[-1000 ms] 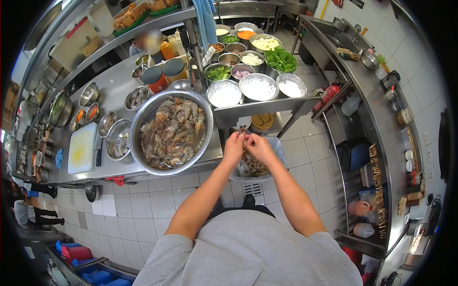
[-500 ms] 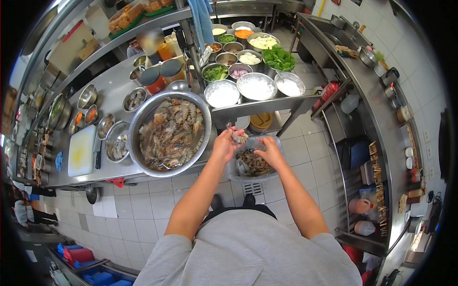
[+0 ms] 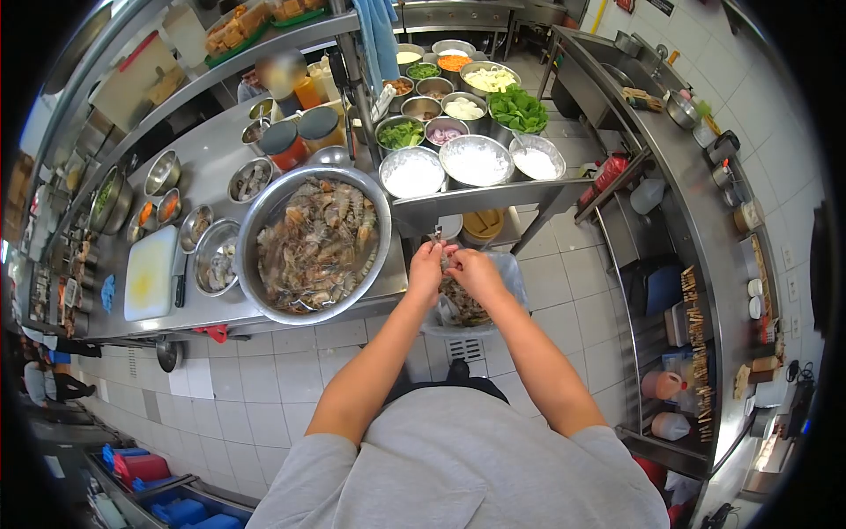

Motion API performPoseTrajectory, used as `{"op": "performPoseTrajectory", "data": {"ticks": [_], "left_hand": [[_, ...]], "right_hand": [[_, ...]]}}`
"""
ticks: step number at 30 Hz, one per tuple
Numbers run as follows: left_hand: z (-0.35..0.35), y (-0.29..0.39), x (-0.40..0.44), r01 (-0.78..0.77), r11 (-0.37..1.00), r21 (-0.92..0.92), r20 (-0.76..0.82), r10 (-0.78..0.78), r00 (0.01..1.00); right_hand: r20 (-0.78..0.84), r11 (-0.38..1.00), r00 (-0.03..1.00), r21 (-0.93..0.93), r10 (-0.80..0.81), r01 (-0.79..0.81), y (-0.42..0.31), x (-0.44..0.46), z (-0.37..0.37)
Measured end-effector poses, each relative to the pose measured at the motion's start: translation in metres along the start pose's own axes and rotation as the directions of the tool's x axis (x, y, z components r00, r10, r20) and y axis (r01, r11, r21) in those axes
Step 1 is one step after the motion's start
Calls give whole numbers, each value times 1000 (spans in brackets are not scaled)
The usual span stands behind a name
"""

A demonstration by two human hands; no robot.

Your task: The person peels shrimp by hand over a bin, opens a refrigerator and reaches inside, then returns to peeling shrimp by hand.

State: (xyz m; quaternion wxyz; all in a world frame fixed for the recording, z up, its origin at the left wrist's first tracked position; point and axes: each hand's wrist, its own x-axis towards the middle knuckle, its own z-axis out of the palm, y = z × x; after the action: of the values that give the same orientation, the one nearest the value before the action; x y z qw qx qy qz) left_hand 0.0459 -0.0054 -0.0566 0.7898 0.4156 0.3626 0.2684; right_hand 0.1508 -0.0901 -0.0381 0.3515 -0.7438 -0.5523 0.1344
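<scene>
Shrimp (image 3: 438,235): between both hands, above the tub's (image 3: 516,286) far left side; long axis apparently near to far.
Left hand (image 3: 426,269): fingers closed round it.
Right hand (image 3: 476,275): fingertips pinched against its right side, partly hidden.

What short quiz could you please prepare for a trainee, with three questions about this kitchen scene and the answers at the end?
1. What does the large metal bowl on the counter mainly hold?
A) sliced onions
B) shrimp
C) leafy greens

2. True or false: the person's right hand is close beside the left hand.

3. In the picture, on which side of the cutting board is the knife?

Key:
1. B
2. True
3. The right side
</scene>
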Motion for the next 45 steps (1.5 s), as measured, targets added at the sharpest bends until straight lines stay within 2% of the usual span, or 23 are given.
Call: {"op": "performPoseTrajectory", "data": {"ticks": [3, 5, 9, 11, 12, 13, 14, 15, 17, 19, 20, 23, 25, 26, 27, 28, 29, 30, 33, 37, 39, 43, 45], "left_hand": [[-2, 5, -3, 30, 998, -47, -48, -33, 998], [0, 8, -3, 5, 970, -244, -134, -38, 990], [-10, 27, -5, 18, 973, -230, -113, -45, 993], [-8, 28, -7, 0, 986, -166, -101, -17, 995], [-6, 27, -7, -17, 995, -99, -83, 9, 997], [-3, 22, -8, -15, 995, -97, -78, 7, 997], [1, 15, -10, -127, 992, 10, 3, 127, 992], [5, 8, -14, -247, 963, 106, 94, 238, 967], [16, -1, -23, -334, 920, 204, 136, 311, 941], [15, -8, -24, -511, 723, 464, 221, 464, 858], [14, -11, -24, -511, 723, 464, 220, 465, 858], [18, -7, -30, -567, 591, 573, 294, 497, 816], [20, -7, -23, -393, 902, 180, 214, 355, 910], [18, -6, -19, -393, 902, 180, 214, 354, 910], [16, -1, -18, -309, 950, 41, 167, 299, 940], [13, 4, -17, -223, 969, -103, 130, 236, 963], [9, 8, -19, -170, 983, -72, 104, 177, 979], [5, 12, -20, -170, 983, -71, 105, 177, 979], [-6, 17, -20, 47, 999, -3, 24, -46, 999], [-18, 12, -15, 104, 995, 10, 38, -104, 994], [-23, 10, -13, 125, 990, 72, 55, -129, 990], [-29, 7, -6, 173, 976, 133, 87, -186, 979], [-31, 10, -6, 12, 899, 438, 216, -119, 969]], "right_hand": [[4, 999, 999, -13, -33, 33, -3, -2, 5], [-41, 997, 998, -59, -43, 40, -2, -11, 10], [-27, 997, 1000, 79, -1, 3, 21, -22, 12], [164, 753, 904, 507, 395, -420, 34, -20, 17], [160, 753, 904, 507, 397, -420, 29, -17, 11], [340, 543, 827, 632, 448, -554, 18, -14, -1], [519, 293, 732, 688, 441, -664, 9, -12, -8], [517, 293, 733, 689, 442, -662, 11, -12, -7], [554, 52, 772, 801, 312, -596, 17, -9, 2], [544, 45, 767, 805, 340, -591, 22, -8, 7], [533, 35, 759, 810, 373, -585, 25, -10, 10], [468, 70, 759, 830, 453, -553, 17, -13, 12], [436, 138, 774, 826, 459, -547, 16, -12, 14], [402, 206, 789, 818, 464, -537, 16, -12, 15], [402, 205, 789, 818, 466, -537, 22, -12, 17], [321, 353, 801, 770, 505, -531, 29, -8, 18], [236, 491, 815, 698, 529, -521, 36, -5, 19], [236, 491, 815, 699, 529, -520, 43, -4, 18], [9, 732, 876, 545, 482, -408, 58, 0, 12], [16, 825, 888, 362, 460, -434, 67, 1, 1], [-68, 997, 996, -47, 53, -57, 66, -2, -4], [-49, 999, 998, 31, 44, -43, 33, 4, -21], [-101, 979, 975, 14, -200, 203, 10, 8, -31]]}}
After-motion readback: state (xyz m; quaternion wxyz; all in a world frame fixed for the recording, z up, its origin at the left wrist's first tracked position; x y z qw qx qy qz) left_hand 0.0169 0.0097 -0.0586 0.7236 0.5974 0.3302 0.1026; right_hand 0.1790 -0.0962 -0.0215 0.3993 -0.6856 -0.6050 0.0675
